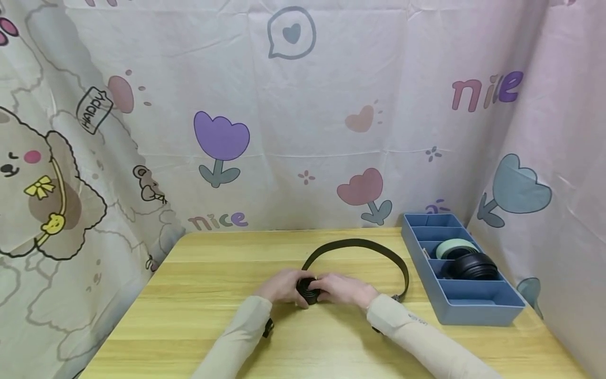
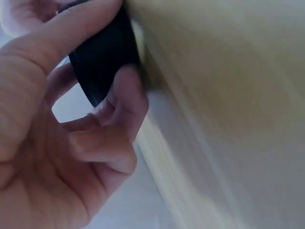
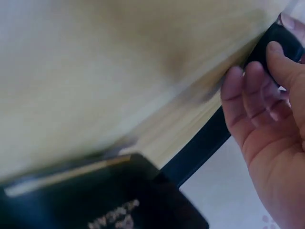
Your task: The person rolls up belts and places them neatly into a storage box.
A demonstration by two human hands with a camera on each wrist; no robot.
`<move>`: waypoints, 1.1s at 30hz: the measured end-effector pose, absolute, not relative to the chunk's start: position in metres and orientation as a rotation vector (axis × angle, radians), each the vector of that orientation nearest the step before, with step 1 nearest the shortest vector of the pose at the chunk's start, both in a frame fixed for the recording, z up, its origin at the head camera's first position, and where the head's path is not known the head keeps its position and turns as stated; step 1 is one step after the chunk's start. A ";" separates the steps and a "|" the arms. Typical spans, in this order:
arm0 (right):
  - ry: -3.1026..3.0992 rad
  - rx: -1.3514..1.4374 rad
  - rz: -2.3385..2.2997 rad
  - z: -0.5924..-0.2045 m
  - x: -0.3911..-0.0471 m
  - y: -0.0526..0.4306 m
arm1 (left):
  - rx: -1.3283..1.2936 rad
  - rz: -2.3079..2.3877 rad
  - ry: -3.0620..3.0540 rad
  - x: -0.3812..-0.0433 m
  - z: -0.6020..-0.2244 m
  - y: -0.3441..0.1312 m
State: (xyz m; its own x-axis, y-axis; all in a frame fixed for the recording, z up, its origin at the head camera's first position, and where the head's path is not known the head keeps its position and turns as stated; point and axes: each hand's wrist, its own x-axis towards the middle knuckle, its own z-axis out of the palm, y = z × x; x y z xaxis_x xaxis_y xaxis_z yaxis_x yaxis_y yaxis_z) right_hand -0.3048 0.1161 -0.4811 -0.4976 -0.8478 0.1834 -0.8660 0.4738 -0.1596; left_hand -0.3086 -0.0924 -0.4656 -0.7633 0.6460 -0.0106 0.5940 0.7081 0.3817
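Observation:
A black belt [image 1: 357, 243] is partly wound into a coil [image 1: 309, 292] near the middle of the table, its loose length arching behind and to the right. My left hand [image 1: 283, 287] holds the coil from the left, thumb and fingers around it; in the left wrist view the coil [image 2: 106, 52] stands on edge. From the right, my right hand [image 1: 344, 289] pinches the same coil between thumb and fingers. The belt's buckle end [image 1: 397, 298] lies beside my right wrist, and in the right wrist view a dark lettered buckle [image 3: 109, 195] shows large at the bottom.
A blue-grey divided box [image 1: 478, 315] stands on the right side of the wooden table [image 1: 199, 295]. Its compartments hold a pale green rolled strap [image 1: 455, 245] and a black rolled belt [image 1: 473, 267]. A printed curtain [image 1: 303, 105] hangs behind the table and along its sides.

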 end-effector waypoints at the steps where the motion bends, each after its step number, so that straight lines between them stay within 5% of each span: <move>1: -2.627 1.505 0.343 -0.482 -0.303 0.116 | 1.005 0.543 2.786 -0.309 -0.466 -0.091; 33: -2.803 1.328 0.288 -0.469 -0.288 0.122 | 0.899 0.311 3.113 -0.289 -0.469 -0.067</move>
State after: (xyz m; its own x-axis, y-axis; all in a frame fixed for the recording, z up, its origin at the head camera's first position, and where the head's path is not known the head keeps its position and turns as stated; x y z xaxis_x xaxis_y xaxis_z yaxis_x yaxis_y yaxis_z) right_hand -0.2875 0.1224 -0.4695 -0.6364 -0.7645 0.1025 -0.7694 0.6196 -0.1553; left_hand -0.2886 -0.0665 -0.4690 -0.8416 0.5156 0.1611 0.5373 0.8298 0.1511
